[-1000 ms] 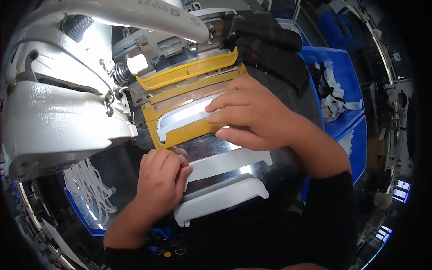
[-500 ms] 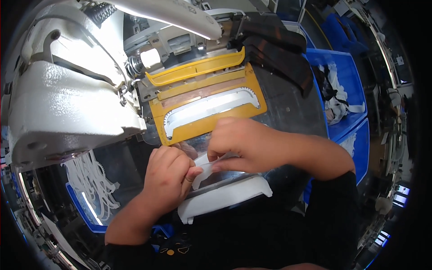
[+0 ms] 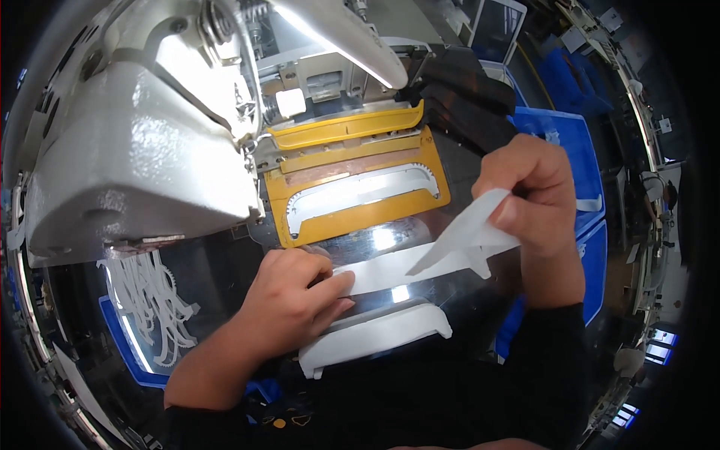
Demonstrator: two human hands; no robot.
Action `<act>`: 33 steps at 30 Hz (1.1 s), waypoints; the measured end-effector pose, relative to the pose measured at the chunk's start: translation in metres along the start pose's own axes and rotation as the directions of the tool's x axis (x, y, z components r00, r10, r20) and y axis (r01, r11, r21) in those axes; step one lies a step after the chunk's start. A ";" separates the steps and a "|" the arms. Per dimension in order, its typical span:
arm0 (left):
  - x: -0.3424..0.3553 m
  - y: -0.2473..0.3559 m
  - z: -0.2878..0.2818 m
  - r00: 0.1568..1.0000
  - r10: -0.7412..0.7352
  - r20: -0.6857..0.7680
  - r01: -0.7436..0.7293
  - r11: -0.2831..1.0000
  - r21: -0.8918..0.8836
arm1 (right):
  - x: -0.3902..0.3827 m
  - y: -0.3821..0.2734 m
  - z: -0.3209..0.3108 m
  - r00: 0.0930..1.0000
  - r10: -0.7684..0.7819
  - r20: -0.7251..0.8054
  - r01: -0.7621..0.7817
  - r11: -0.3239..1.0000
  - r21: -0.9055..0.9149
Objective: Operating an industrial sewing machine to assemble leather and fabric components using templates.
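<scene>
My left hand (image 3: 289, 296) lies low over the dark worktop, fingers bent and pressed on the left end of a flat white strip (image 3: 390, 268). Off to the right, my right hand (image 3: 536, 191) pinches a thin white sheet (image 3: 469, 229) between thumb and fingers. That sheet is raised and folded over above the strip's right end; whether the two are joined cannot be made out. Nearer me rests a stack of white shaped pieces (image 3: 379, 337). Beyond my hands sits a yellow template (image 3: 352, 225) with a white curved piece in its slot.
A large white sewing machine head (image 3: 142, 150) fills the upper left. Behind the template is a raised yellow bar (image 3: 345, 133). Dark fabric (image 3: 480, 112) lies at the back right, beside blue bins (image 3: 589, 150). White trimmed strips (image 3: 150, 307) hang at the left.
My right hand has moved right and up, drawing the white sheet out. The strip now lies stretched across the worktop, and my left hand has stayed near its left end.
</scene>
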State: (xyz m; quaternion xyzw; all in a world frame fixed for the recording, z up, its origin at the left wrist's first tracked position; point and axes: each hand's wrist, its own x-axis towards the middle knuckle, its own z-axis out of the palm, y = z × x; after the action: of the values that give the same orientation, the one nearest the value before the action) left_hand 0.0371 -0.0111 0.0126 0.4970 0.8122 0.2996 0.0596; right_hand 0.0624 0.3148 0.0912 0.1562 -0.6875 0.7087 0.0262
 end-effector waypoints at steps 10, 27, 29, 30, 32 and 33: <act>-0.006 -0.001 -0.001 0.985 0.165 0.049 -0.170 0.979 0.114 | 0.088 0.039 0.026 0.866 0.424 0.265 -0.237 0.815 -0.529; -0.012 0.004 -0.017 0.970 0.034 -0.242 0.044 0.950 0.310 | 0.089 0.075 0.044 0.855 0.413 0.313 -0.164 0.789 -0.592; -0.012 -0.002 -0.016 0.956 -0.008 -0.294 0.111 0.935 0.337 | 0.088 0.084 0.049 0.876 0.413 0.248 -0.150 0.723 -0.674; -0.013 -0.005 -0.015 0.949 -0.041 -0.313 0.154 0.926 0.344 | 0.086 0.086 0.050 0.873 0.432 0.225 -0.171 0.704 -0.689; -0.013 -0.009 -0.014 0.948 -0.074 -0.309 0.187 0.915 0.357 | 0.085 0.087 0.052 0.882 0.426 0.198 -0.175 0.689 -0.704; -0.012 -0.011 -0.013 0.948 -0.086 -0.305 0.198 0.913 0.356 | 0.084 0.088 0.053 0.894 0.403 0.196 -0.158 0.693 -0.703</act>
State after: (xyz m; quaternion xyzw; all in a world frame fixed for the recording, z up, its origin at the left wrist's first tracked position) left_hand 0.0298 -0.0302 0.0145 0.3899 0.8894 0.1980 -0.1333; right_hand -0.0299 0.2427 0.0286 0.1459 -0.9053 0.3709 -0.1468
